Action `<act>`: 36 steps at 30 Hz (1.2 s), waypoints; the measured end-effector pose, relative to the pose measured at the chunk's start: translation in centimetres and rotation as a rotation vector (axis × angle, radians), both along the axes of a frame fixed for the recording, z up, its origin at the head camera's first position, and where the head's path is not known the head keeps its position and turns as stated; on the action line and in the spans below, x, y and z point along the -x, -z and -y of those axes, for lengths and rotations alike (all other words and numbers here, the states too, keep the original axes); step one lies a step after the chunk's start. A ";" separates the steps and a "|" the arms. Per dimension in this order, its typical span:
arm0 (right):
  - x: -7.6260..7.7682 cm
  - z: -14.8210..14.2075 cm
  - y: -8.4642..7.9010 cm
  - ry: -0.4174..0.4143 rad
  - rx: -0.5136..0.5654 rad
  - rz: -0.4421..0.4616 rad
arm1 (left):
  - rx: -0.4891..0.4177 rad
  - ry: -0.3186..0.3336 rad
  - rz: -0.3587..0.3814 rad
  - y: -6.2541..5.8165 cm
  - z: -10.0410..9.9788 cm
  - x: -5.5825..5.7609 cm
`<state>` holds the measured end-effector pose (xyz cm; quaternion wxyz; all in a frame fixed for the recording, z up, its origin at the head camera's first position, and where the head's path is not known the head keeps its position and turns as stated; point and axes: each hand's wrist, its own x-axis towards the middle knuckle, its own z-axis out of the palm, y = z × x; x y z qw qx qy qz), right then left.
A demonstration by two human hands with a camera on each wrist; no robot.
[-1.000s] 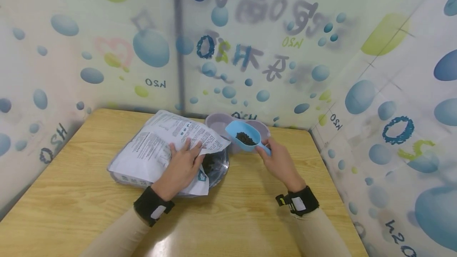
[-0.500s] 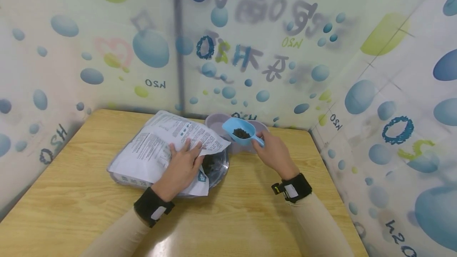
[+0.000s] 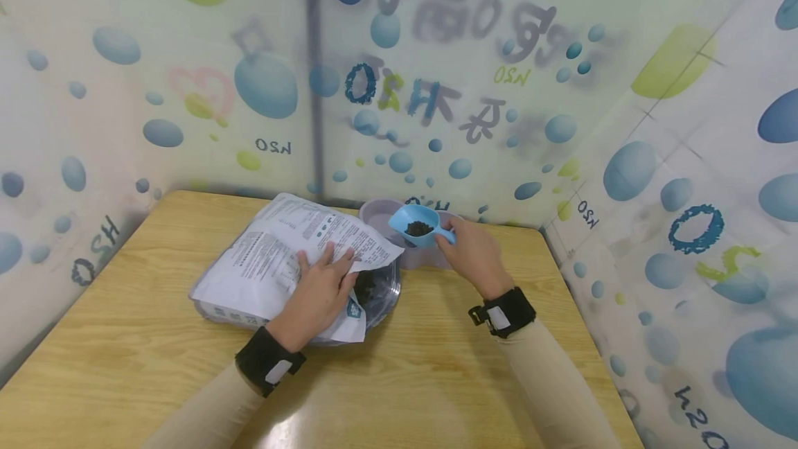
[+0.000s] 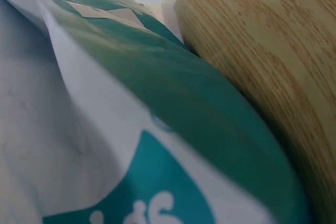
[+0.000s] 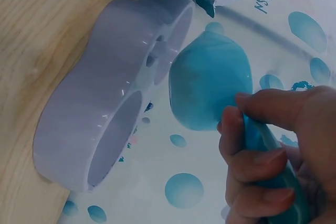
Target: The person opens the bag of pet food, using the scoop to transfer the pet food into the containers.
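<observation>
Blue scoop (image 5: 210, 82), dark pellets (image 3: 419, 229) inside, above lilac double bowl (image 5: 100, 87); white printed bag (image 3: 262, 255) lying left.

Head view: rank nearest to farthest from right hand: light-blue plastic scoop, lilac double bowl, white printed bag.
1. Light-blue plastic scoop: gripped in the right hand.
2. Lilac double bowl: left of that hand, partly hidden by the scoop.
3. White printed bag: farther left, under the left hand.

Left hand (image 3: 318, 298) palm down, fingers spread; right hand (image 3: 476, 256) raised, fingers curled in a grip; both forearms (image 3: 206, 400) (beige-sleeved) reaching forward, angled inward.
</observation>
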<state>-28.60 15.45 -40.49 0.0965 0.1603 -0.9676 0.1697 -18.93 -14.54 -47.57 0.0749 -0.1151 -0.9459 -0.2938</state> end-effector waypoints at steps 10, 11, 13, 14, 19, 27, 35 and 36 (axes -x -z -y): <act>0.9 1.2 -0.9 0.030 -0.044 0.046 | 0.007 0.000 0.006 0.0 0.0 0.0; 1.0 1.4 -1.0 0.037 -0.054 0.048 | 0.006 0.000 0.006 0.0 0.0 0.0; 1.1 1.7 -1.2 0.047 -0.067 0.047 | 0.007 -0.002 0.008 0.0 0.0 0.0; 1.2 1.9 -1.3 0.049 -0.072 0.047 | 0.006 -0.003 0.009 0.0 0.0 0.0; 1.5 2.6 -1.3 0.048 -0.105 0.022 | 0.007 -0.002 0.017 -0.1 0.0 0.0; 2.0 3.4 -1.6 0.031 -0.149 -0.030 | 0.007 -0.003 0.015 -0.1 0.0 0.0; 2.4 3.9 -1.6 0.064 -0.195 -0.049 | 0.004 0.003 0.015 0.1 0.1 0.0; 2.5 4.0 -1.6 0.067 -0.199 -0.049 | 0.005 0.003 0.015 0.1 0.1 0.0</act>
